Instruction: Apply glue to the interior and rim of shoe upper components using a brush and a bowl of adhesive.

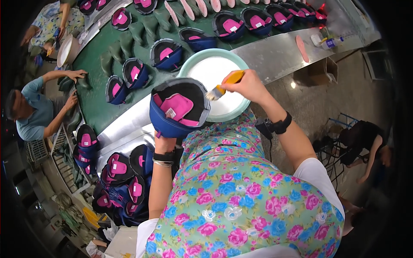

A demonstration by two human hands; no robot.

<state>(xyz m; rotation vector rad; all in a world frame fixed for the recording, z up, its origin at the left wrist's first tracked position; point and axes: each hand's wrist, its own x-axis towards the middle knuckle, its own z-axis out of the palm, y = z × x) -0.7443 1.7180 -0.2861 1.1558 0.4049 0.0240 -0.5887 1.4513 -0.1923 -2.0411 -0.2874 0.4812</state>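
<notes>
My left hand (165,142) holds a blue shoe upper (172,121) from below, its opening turned up. Inside the upper show a dark lining, a bright pink tongue and a small white label; most of my left fingers are hidden beneath it. Between the fingers of my right hand (250,87) is a yellow-handled paintbrush (232,80). The pale bristles are at the upper's right rim; whether they touch it I cannot tell. Under the brush stands a light green basin (187,59) of white liquid, just right of the upper and partly covered by it.
Similar uppers (166,55) line the green conveyor belt (95,107), among dark green shoe lasts (115,51) and pink insoles (202,7). More uppers (118,167) are heaped at left. A plastic bottle (333,42) lies at right. A person (36,116) works across the belt.
</notes>
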